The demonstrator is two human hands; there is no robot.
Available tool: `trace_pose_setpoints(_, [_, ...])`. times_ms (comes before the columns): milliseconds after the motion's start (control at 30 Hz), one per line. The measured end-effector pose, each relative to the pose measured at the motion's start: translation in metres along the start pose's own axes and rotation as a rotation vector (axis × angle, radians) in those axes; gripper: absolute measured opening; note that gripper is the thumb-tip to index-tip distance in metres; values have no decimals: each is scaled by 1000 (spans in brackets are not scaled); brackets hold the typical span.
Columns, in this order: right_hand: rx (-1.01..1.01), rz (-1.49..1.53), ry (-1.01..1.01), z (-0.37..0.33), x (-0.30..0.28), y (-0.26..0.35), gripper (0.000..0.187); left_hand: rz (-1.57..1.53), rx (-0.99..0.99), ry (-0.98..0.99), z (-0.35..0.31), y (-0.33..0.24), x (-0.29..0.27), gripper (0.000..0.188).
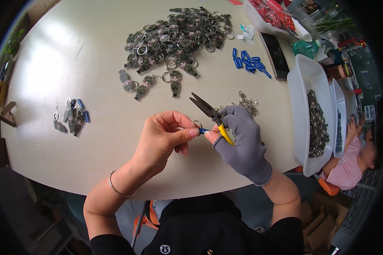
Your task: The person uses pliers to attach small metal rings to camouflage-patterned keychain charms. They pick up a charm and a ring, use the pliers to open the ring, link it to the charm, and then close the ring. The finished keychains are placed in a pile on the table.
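Just above the near part of the table (115,157), my two hands meet at a small blue tube-shaped charm (203,131). My bare left hand (159,136) pinches one end of it, next to a metal split ring (197,123). How the ring and charm join is hidden by my fingertips. My right hand (244,142), in a grey glove with a bare thumb tip, is closed around needle-nose pliers (206,107) with yellow handles. Their dark jaws point up and left, slightly apart, with nothing between them. The right thumb tip touches the charm's other end.
A heap of camouflage-figure keychains (174,40) covers the far middle; a small group (74,119) lies left. Blue charms (249,62), a phone (274,55) and metal clasps (247,103) lie right. A white bin (300,114) stands at the right edge. Another person (349,163) sits beyond.
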State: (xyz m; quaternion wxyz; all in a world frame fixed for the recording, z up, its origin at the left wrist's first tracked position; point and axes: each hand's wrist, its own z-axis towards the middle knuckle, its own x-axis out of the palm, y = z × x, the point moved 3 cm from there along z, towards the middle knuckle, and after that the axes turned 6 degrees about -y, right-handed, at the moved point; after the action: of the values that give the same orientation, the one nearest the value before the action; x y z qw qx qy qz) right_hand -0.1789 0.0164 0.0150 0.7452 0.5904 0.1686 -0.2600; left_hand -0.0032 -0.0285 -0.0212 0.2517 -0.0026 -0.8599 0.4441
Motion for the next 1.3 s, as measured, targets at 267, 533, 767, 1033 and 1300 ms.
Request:
trace_pose_setpoints(267, [-429, -443, 77, 6, -33, 13, 29, 61, -8, -67, 3, 0, -4, 12])
trace_pose_setpoints(533, [-686, -679, 198, 6, -43, 18, 32, 69, -33, -50, 4, -2, -4, 11])
trace_pose_setpoints(767, [-741, -693, 263, 13, -42, 21, 27, 81, -1, -40, 2, -4, -4, 11])
trace_pose_setpoints(1033, [-703, -686, 275, 7, -43, 9, 25, 127, 21, -29, -3, -11, 4, 21])
trace_pose_setpoints(1300, [-671, -675, 180, -5, -44, 13, 29, 745, 665, -39, -8, -9, 9, 27])
